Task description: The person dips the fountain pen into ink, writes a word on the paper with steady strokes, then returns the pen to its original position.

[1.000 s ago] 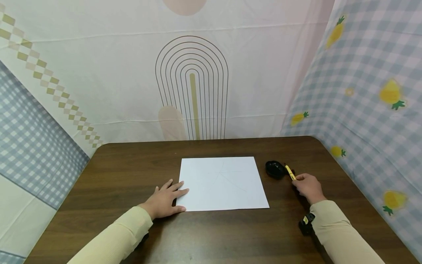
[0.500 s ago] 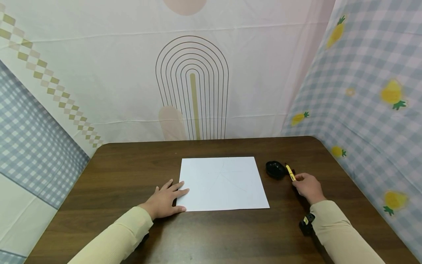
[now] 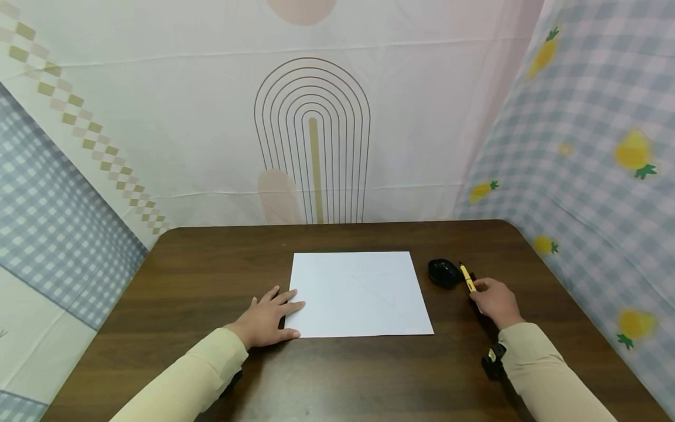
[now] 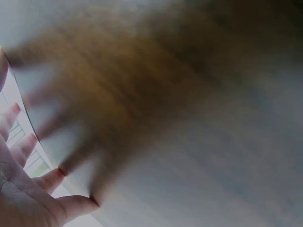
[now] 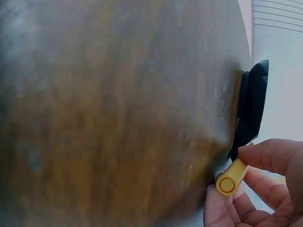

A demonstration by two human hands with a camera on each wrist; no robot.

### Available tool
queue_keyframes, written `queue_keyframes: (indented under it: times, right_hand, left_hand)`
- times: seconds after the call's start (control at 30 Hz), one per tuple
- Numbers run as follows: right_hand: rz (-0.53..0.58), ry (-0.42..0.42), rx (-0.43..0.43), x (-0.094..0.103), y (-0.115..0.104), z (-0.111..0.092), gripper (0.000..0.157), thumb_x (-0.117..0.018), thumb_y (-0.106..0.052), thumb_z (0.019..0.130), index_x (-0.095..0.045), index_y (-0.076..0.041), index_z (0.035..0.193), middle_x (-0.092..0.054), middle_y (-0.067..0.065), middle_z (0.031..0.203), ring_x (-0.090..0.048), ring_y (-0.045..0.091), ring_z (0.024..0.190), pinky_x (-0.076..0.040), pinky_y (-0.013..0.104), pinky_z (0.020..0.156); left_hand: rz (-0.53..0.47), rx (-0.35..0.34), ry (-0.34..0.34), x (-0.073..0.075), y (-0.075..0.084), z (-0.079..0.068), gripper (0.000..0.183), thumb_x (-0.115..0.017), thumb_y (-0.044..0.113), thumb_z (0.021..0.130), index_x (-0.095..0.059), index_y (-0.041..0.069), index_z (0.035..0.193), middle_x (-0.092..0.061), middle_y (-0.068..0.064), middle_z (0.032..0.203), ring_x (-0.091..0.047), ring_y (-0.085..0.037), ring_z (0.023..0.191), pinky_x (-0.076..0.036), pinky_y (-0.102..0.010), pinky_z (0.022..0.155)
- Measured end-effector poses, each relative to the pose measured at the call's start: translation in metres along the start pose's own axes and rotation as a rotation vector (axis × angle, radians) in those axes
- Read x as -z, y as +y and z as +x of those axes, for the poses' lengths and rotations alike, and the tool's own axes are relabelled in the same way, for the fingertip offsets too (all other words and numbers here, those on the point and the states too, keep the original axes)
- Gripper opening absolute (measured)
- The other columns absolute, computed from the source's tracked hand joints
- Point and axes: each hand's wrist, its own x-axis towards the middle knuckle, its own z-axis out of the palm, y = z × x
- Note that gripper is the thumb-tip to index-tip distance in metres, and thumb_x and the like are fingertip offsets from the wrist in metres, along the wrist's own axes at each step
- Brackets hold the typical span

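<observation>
A white sheet of paper [image 3: 364,299] lies on the brown table, with faint thin lines on it. My left hand [image 3: 263,319] rests at its left edge, fingers spread, fingertips on the sheet; in the left wrist view those fingers [image 4: 47,182] are stretched out too. Off to the right, my right hand [image 3: 495,302] pinches a yellow pen [image 3: 467,278] between thumb and fingers. The pen's dark tip points away from me, close by a glossy black rounded object [image 3: 444,273]. In the right wrist view the blunt end of the pen [image 5: 227,185] faces the camera.
The wooden table [image 3: 369,375] has rounded far corners. Behind it hangs a white cloth [image 3: 211,135] with an arch print. A blue checked cloth with a fruit print [image 3: 590,193] hangs close along the right edge.
The head view has shifted slightly, so everything appears a little further right. Both hands, the pen and the paper keep their places relative to one another.
</observation>
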Motion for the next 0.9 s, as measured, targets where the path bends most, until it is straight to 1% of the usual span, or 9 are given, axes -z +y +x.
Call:
queue_keyframes:
  times: [0.1, 0.2, 0.37, 0.47, 0.73, 0.9]
  right_hand:
    - [0.009, -0.014, -0.005, 0.0004, -0.0008, -0.0011, 0.041, -0.051, -0.010, 0.093, -0.049, 0.013, 0.126, -0.062, 0.007, 0.068, -0.056, 0.017, 0.055, -0.045, 0.031, 0.052]
    - [0.000, -0.013, -0.001, 0.0008, -0.0022, -0.0010, 0.041, -0.052, -0.011, 0.093, -0.049, 0.014, 0.125, -0.064, 0.011, 0.071, -0.057, 0.018, 0.057, -0.046, 0.032, 0.053]
    - [-0.040, 0.001, 0.008, 0.0008, -0.0035, 0.0006, 0.041, -0.054, -0.012, 0.092, -0.052, 0.014, 0.123, -0.064, 0.024, 0.093, -0.060, 0.022, 0.067, -0.048, 0.034, 0.057]
    - [-0.050, -0.001, 0.011, 0.0007, -0.0038, 0.0014, 0.042, -0.055, -0.014, 0.091, -0.052, 0.014, 0.123, -0.062, 0.029, 0.101, -0.060, 0.025, 0.072, -0.049, 0.035, 0.060]
    - [-0.048, -0.013, 0.021, 0.0044, -0.0061, 0.0000, 0.046, -0.057, -0.016, 0.091, -0.051, 0.014, 0.124, -0.059, 0.032, 0.108, -0.061, 0.029, 0.078, -0.048, 0.036, 0.061]
    - [-0.081, -0.032, 0.034, 0.0067, -0.0067, -0.0013, 0.048, -0.056, -0.019, 0.092, -0.049, 0.015, 0.126, -0.058, 0.034, 0.112, -0.062, 0.031, 0.080, -0.050, 0.039, 0.063]
  left_hand:
    - [-0.005, 0.007, -0.001, 0.0010, 0.0008, 0.0011, 0.063, -0.068, 0.047, 0.087, -0.051, 0.023, 0.142, -0.034, -0.007, 0.155, -0.021, -0.044, 0.143, -0.021, -0.076, 0.099]
    - [-0.012, 0.016, -0.003, 0.0022, 0.0013, 0.0018, 0.064, -0.070, 0.047, 0.085, -0.052, 0.022, 0.142, -0.035, -0.007, 0.154, -0.021, -0.044, 0.142, -0.022, -0.076, 0.099]
    - [-0.021, 0.023, 0.000, 0.0033, 0.0018, 0.0019, 0.064, -0.071, 0.046, 0.085, -0.053, 0.021, 0.141, -0.035, -0.007, 0.153, -0.022, -0.044, 0.142, -0.023, -0.075, 0.099]
    - [-0.017, 0.024, 0.005, 0.0029, 0.0016, 0.0017, 0.064, -0.071, 0.046, 0.084, -0.053, 0.022, 0.141, -0.035, -0.007, 0.153, -0.023, -0.044, 0.142, -0.023, -0.075, 0.099]
    - [-0.021, 0.018, 0.014, -0.0003, 0.0007, 0.0031, 0.064, -0.070, 0.048, 0.085, -0.052, 0.022, 0.141, -0.030, -0.006, 0.156, -0.021, -0.043, 0.142, -0.022, -0.076, 0.099]
    - [-0.025, 0.021, 0.013, -0.0022, -0.0005, 0.0035, 0.064, -0.069, 0.049, 0.085, -0.052, 0.023, 0.142, -0.030, -0.006, 0.156, -0.021, -0.043, 0.143, -0.021, -0.075, 0.100]
